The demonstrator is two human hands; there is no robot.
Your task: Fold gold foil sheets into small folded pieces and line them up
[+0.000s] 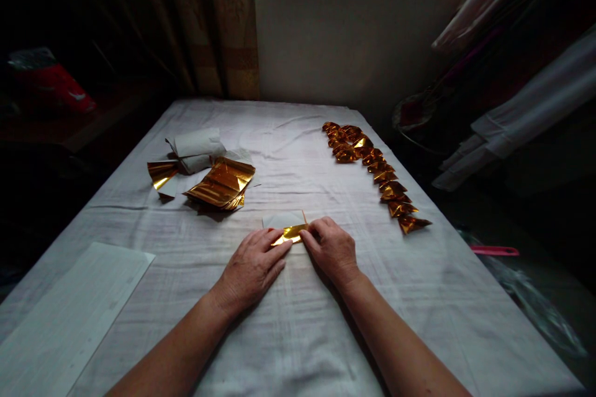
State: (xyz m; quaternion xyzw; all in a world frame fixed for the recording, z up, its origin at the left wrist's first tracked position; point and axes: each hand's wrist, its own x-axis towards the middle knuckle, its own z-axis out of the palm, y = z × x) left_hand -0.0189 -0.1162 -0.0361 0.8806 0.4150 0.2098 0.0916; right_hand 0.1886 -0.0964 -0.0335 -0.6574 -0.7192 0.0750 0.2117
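Grip of left hand (250, 265) and right hand (331, 252) clamps a gold sheet (293, 234) between the bench's (279, 347) side edges, apparently mid-fold, calling next for even creasing.

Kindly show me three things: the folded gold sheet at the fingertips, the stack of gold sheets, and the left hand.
Folded gold sheet (293, 234), head view: its shiny strip.
Stack of gold sheets (221, 182), head view: its top sheet.
Left hand (250, 265), head view: its back.
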